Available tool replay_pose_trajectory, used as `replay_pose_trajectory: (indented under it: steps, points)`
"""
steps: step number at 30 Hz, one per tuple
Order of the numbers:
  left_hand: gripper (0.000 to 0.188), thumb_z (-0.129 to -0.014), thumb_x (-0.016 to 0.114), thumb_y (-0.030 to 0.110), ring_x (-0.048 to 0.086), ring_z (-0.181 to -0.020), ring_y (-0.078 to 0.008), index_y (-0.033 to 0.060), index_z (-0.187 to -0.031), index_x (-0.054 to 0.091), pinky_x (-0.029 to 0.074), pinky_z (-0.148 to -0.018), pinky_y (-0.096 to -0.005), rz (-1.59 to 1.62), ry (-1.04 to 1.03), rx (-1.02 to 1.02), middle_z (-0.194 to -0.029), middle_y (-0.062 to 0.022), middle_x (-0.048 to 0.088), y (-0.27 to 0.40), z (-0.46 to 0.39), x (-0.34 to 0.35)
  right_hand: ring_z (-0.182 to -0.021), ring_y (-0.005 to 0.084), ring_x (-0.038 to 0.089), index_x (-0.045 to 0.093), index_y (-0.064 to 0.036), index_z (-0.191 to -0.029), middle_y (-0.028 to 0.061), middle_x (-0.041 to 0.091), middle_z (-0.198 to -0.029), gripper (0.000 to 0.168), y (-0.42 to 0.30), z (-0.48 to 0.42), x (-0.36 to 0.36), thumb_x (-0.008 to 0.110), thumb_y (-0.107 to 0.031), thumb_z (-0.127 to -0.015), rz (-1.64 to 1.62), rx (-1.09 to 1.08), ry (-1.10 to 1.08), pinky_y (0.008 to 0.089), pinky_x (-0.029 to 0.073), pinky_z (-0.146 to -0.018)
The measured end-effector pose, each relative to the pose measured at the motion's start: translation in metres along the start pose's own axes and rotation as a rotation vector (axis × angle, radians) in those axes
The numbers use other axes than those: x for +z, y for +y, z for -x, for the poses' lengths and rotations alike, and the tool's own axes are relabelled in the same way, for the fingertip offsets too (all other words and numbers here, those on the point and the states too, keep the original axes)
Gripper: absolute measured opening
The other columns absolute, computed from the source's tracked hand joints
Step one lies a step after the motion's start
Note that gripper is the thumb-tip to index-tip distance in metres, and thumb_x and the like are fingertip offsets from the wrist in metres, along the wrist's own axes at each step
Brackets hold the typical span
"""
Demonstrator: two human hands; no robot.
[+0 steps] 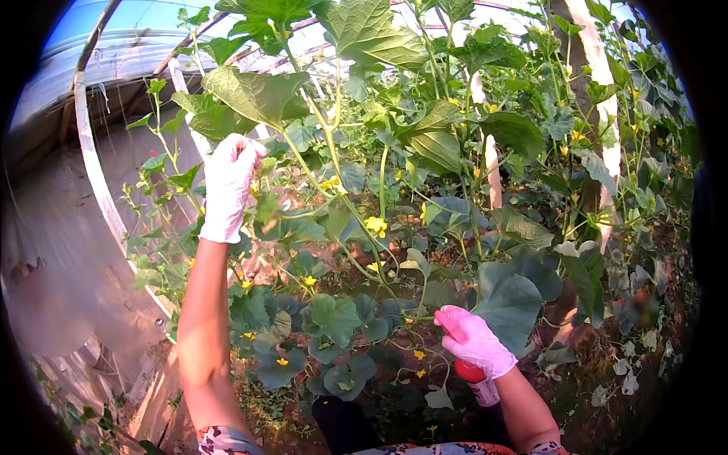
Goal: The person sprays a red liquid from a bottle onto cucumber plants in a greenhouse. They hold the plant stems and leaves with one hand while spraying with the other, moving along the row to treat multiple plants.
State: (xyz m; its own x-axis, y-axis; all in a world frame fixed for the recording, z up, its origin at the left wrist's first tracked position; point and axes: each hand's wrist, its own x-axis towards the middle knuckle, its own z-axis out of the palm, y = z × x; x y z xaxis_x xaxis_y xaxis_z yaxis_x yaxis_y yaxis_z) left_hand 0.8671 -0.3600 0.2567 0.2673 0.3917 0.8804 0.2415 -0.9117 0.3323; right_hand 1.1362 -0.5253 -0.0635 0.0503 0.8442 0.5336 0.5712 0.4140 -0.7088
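Note:
My left hand (232,185), in a thin whitish glove, is raised beside a broad green leaf (259,96) of a climbing vine. Its fingers are curled together, and whether anything is between them is hidden. Lower right, my gloved right hand (475,344) grips a small spray bottle (470,371) with a red head; a pink trigger part shows at the fingers, and its lower body is partly behind my wrist. The main vine stem (358,216) rises between my hands. Yellow flowers, one of them a bright open flower (376,226), grow along it.
A whitewashed post (94,153) curves up the left side before a plastic-sheeted wall (51,227). More pale posts (492,170) stand among dense vines to the right. Low leaves (333,318) cover much of the soil before my dark-clad leg (344,424).

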Motion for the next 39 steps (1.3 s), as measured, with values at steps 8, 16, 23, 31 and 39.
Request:
replay_pose_trajectory:
  steps: [8,16,23,31,39]
  points:
    - [0.061,-0.085,0.06,0.016,0.059,-0.061,-0.0091,0.0151,-0.142,0.039,0.048,-0.053,-0.0237,-0.136,-0.463,-0.112,-0.078,-0.004,0.062,0.05,-0.042,0.124,-0.104,0.0402,0.056,0.053,0.001,-0.115,0.0208,0.055,-0.122,0.043,-0.014,0.017,0.026,0.064,-0.012,-0.075,-0.026,-0.024,-0.004,0.0404,0.047,-0.089]
    - [0.04,-0.089,0.052,0.011,0.059,-0.066,-0.007,0.0081,-0.128,0.056,0.051,-0.057,-0.0214,0.403,-0.566,-0.24,-0.086,-0.0051,0.065,0.015,-0.066,0.14,-0.108,0.0383,0.056,0.052,0.0,-0.12,0.0204,0.055,-0.123,0.048,-0.01,0.025,0.018,0.065,-0.014,-0.077,-0.037,-0.017,0.019,0.0395,0.045,-0.093]
    - [0.037,-0.091,0.06,0.019,0.058,-0.084,-0.0122,-0.0016,-0.122,0.056,0.05,-0.073,-0.0248,0.682,-0.623,-0.185,-0.102,-0.0085,0.062,0.035,-0.043,0.106,-0.111,0.0399,0.054,0.053,0.002,-0.119,0.0232,0.053,-0.125,0.048,-0.007,0.029,0.011,0.064,-0.014,-0.074,0.014,0.014,0.003,0.0406,0.045,-0.093]
    - [0.018,-0.09,0.055,0.012,0.055,-0.064,-0.0091,-0.0003,-0.102,0.062,0.049,-0.061,-0.0242,0.451,-0.534,-0.166,-0.079,-0.003,0.06,0.048,-0.04,0.108,-0.096,0.0256,0.062,0.058,-0.002,-0.112,0.014,0.06,-0.115,0.037,0.012,0.04,0.013,0.064,-0.006,-0.075,-0.103,0.058,0.085,0.0321,0.047,-0.087]
    - [0.014,-0.089,0.051,0.006,0.055,-0.056,-0.0104,0.0046,-0.102,0.056,0.048,-0.048,-0.0237,0.525,-0.108,-0.193,-0.08,-0.0042,0.058,0.014,-0.088,0.1,-0.094,0.0218,0.062,0.06,-0.002,-0.109,0.0142,0.059,-0.116,0.035,0.021,0.045,-0.007,0.063,-0.003,-0.074,-0.1,0.073,0.194,0.0311,0.047,-0.087]
